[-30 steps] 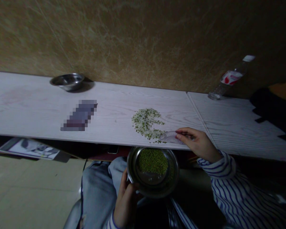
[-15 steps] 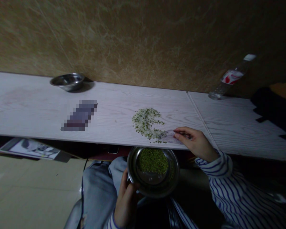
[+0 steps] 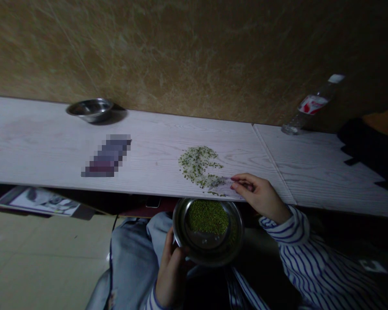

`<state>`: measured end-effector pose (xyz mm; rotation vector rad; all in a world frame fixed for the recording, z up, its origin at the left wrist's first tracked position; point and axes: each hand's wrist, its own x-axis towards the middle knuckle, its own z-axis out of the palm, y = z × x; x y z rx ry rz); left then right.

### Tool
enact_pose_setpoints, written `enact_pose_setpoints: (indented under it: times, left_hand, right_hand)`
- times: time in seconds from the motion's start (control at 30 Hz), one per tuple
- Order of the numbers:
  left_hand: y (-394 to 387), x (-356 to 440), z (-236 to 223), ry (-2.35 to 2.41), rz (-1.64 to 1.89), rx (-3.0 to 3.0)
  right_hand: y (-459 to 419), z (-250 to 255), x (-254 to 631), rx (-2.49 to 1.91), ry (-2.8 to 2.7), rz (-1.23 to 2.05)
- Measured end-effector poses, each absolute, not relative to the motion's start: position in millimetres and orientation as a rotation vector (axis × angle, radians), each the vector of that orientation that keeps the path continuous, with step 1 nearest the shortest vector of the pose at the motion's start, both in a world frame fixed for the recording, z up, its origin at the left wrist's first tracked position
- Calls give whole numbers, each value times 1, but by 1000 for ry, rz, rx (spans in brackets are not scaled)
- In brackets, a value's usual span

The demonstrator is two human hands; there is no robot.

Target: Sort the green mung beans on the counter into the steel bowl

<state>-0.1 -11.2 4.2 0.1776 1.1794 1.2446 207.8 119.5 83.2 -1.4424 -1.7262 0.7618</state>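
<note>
My left hand [image 3: 171,269] is closed round the rim of a steel bowl [image 3: 236,241], held just below the table's front edge over my lap. Green beans [image 3: 208,216] fill the bowl's far half. My right hand [image 3: 258,194] rests on the pale wooden table [image 3: 51,146] at its front edge, fingers pinched on a thin clear plastic card [image 3: 224,186]. The card's far end touches the near side of a scattered patch of green beans and pale grains [image 3: 197,162] lying on the table.
A second, empty steel bowl [image 3: 90,110] stands at the table's back left by the wall. A blurred flat object [image 3: 107,156] lies left of the beans. A plastic bottle [image 3: 312,105] leans at the back right, with dark cloth [image 3: 368,148] beyond it.
My right hand has slid the plastic card a little to the left along the table's front edge, into the near side of the bean patch. The bowl and left hand have stayed put.
</note>
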Motion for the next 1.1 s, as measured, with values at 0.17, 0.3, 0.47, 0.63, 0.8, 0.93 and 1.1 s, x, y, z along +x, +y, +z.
enact_pose_setpoints:
  times: [0.17,0.3,0.47,0.63,0.8,0.93,1.1]
  left_hand:
    - [-12,0,6,1192,1236,165]
    - [-12,0,8,1191,1224,178]
    - [-13,1,9,1155,1240,192]
    - [-13,1,8,1179,1242,178]
    - [-11,3,5,1200,1251,201]
    - [-11,4,4,1219,1259,181]
    - [-11,3,7,1195,1254,177]
  right_hand:
    - [119,84,211,-1434,-1712,776]
    - [118,84,215,-1432,-1701,788]
    - [117,82,214,-1434,-1682,809]
    - [116,82,211,-1428,-1681,825]
    - [115,84,210,-1422,-1697,827]
    - [114,85,210,-1419,-1700,824]
    - [113,86,209,-1412,-1715,839]
